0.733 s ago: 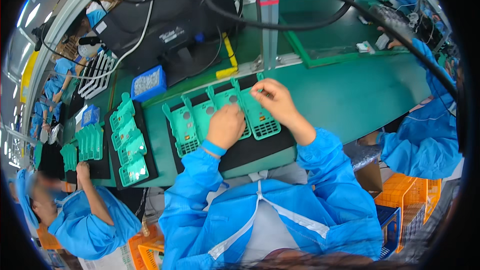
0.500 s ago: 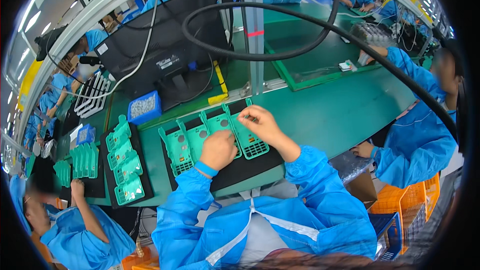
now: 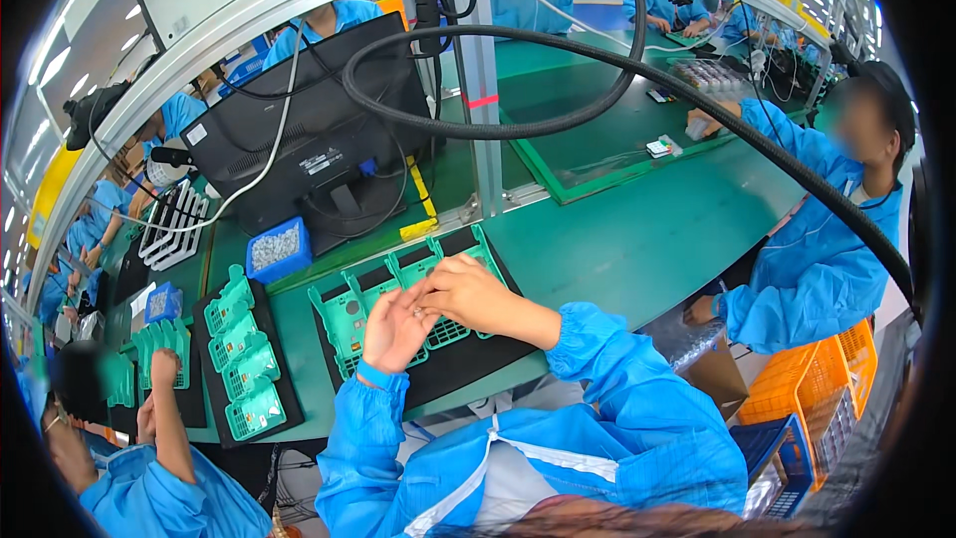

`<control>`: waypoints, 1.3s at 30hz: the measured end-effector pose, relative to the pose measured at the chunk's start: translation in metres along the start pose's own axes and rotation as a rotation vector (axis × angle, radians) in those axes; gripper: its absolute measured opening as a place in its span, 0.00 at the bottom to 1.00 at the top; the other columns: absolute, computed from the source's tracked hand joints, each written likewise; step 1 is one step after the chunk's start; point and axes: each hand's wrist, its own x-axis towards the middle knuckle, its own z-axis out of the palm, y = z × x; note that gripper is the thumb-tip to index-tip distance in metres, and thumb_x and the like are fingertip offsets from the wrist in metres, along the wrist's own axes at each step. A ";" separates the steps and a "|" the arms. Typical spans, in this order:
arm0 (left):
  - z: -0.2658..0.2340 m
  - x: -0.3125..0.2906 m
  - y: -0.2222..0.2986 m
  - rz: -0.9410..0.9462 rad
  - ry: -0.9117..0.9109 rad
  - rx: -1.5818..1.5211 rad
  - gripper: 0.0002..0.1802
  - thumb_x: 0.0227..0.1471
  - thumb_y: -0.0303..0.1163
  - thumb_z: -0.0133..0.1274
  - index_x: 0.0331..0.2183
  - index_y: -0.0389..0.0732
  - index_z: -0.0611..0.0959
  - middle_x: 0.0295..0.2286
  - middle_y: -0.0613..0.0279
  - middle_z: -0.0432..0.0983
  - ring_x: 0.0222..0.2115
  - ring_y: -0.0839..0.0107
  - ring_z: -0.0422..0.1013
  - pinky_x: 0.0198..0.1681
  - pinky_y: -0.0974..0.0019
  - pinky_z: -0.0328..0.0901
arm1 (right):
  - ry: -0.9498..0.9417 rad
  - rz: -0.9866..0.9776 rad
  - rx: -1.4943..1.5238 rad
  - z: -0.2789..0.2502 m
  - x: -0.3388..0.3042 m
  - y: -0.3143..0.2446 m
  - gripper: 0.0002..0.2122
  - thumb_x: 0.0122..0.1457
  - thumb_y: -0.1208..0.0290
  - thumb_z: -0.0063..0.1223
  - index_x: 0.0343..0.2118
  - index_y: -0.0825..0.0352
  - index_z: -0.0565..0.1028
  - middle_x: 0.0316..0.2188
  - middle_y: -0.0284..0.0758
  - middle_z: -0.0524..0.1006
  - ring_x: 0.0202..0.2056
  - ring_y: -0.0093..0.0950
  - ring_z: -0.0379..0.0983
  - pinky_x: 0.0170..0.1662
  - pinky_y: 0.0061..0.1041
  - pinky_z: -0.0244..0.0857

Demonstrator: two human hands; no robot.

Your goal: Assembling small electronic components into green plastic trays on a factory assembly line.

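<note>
My left hand (image 3: 388,331) is turned palm up over the near edge of a black mat (image 3: 448,379), its fingers stretched out. Reaching across from the right, my right hand (image 3: 473,294) has its fingertips pinched together at the left palm. A tiny pale piece (image 3: 418,312) shows there, too small to name. Beneath and behind both hands lie several green plastic housings (image 3: 349,311) with grid ends, side by side on the mat. My hands partly cover the middle and right housings.
Left of the mat, another black mat holds a row of green housings (image 3: 249,364). A blue bin (image 3: 279,251) of small pale parts stands behind, near a monitor (image 3: 319,130). A thick black cable (image 3: 737,130) loops overhead. Co-workers sit left and right; orange crates (image 3: 807,389) stand at lower right.
My left hand has lifted off the housings and turned palm up. My right hand has come down and left to meet it. The view has shifted slightly.
</note>
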 end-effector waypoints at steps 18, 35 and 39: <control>-0.006 -0.013 0.001 0.188 0.232 0.275 0.17 0.59 0.35 0.43 0.45 0.34 0.73 0.38 0.62 0.72 0.39 0.71 0.68 0.46 0.66 0.64 | 0.074 0.420 0.681 0.023 0.009 0.000 0.06 0.54 0.73 0.57 0.34 0.66 0.73 0.27 0.33 0.76 0.32 0.24 0.75 0.35 0.23 0.67; -0.001 -0.020 0.003 0.768 0.386 1.568 0.08 0.42 0.26 0.63 0.30 0.41 0.85 0.16 0.71 0.50 0.18 0.79 0.50 0.21 0.70 0.44 | 0.025 0.726 1.345 0.032 -0.004 0.015 0.06 0.56 0.77 0.56 0.35 0.68 0.70 0.29 0.31 0.75 0.31 0.19 0.74 0.33 0.20 0.71; 0.000 -0.025 0.005 0.826 0.369 1.703 0.07 0.42 0.27 0.62 0.30 0.42 0.85 0.15 0.68 0.55 0.17 0.77 0.54 0.20 0.69 0.47 | -0.054 0.717 1.408 0.035 -0.007 0.017 0.08 0.57 0.78 0.53 0.37 0.66 0.67 0.30 0.31 0.74 0.32 0.21 0.74 0.36 0.21 0.71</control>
